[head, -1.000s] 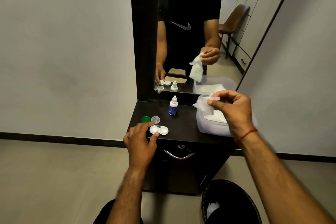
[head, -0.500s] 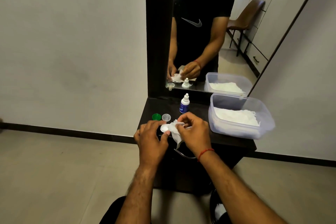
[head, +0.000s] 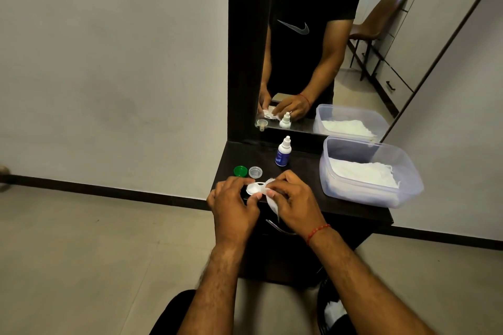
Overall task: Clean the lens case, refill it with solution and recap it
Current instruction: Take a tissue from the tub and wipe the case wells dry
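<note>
The white lens case (head: 254,188) sits uncapped at the front left of the dark vanity top (head: 304,171). My left hand (head: 234,204) grips the case by its left well. My right hand (head: 295,198) pinches a white tissue (head: 271,200) and presses it onto the case's right well, which is hidden beneath. A green cap (head: 240,170) and a clear cap (head: 255,172) lie side by side just behind the case. The small solution bottle (head: 283,151), white with a blue label, stands capped further back.
A clear plastic tub (head: 408,190) with white tissues fills the right half of the top. A mirror (head: 313,43) rises behind, reflecting me. A drawer handle (head: 275,227) shows below my hands. A black bin (head: 330,313) stands on the floor at lower right.
My right hand came down from above the tub with the tissue and now presses it on the case. My left hand closed on the case.
</note>
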